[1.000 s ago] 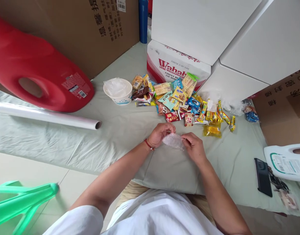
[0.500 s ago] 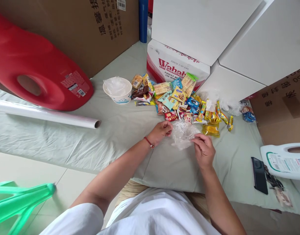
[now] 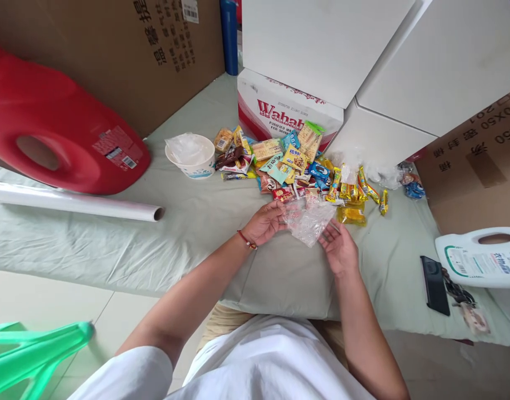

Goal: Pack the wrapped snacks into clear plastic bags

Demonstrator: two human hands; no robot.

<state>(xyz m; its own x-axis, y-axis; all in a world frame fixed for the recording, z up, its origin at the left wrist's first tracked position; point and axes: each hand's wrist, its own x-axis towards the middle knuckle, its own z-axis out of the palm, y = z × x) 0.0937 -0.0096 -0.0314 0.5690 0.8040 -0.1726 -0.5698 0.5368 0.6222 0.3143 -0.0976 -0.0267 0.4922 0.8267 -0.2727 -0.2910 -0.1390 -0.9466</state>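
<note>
Both hands (image 3: 305,233) hold crinkly clear plastic bag (image 3: 310,222).

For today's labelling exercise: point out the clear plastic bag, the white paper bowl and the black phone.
clear plastic bag (image 3: 310,223), head view, middle of the crinkled film between the hands
white paper bowl (image 3: 195,167), head view, front outer wall
black phone (image 3: 434,278), head view, middle of its dark face
</note>
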